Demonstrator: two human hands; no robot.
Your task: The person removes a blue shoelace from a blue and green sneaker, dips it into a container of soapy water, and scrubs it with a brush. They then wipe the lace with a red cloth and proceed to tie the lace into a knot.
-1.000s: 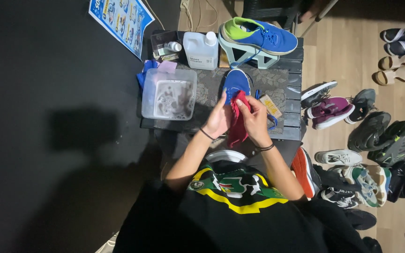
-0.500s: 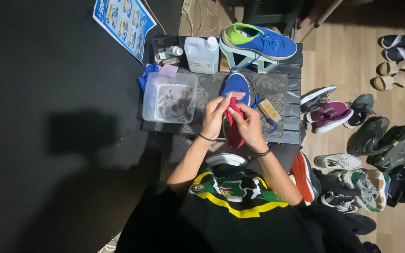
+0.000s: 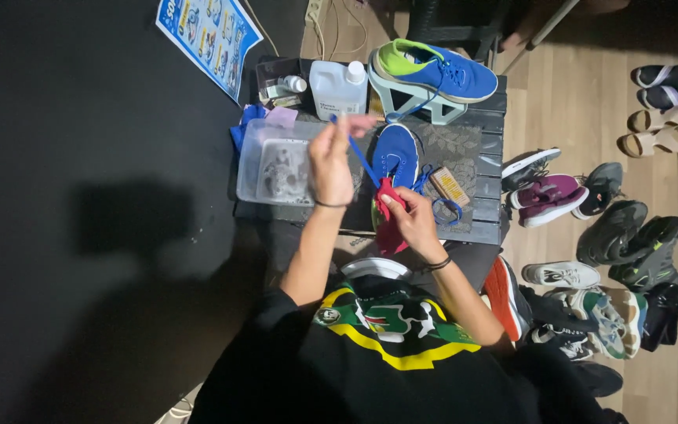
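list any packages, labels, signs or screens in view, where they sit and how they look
Poster: flat on the dark floor, top left; blue rectangle with small pictures.
Plastic jug: back of the table beside the raised blue shoe; squarish, translucent white, white cap, pale label.
Small bottle: left of the jug; white.
No screens.

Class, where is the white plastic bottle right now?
In the head view, the white plastic bottle stands at the table's far edge, between a small jar and the blue shoe on the stand.
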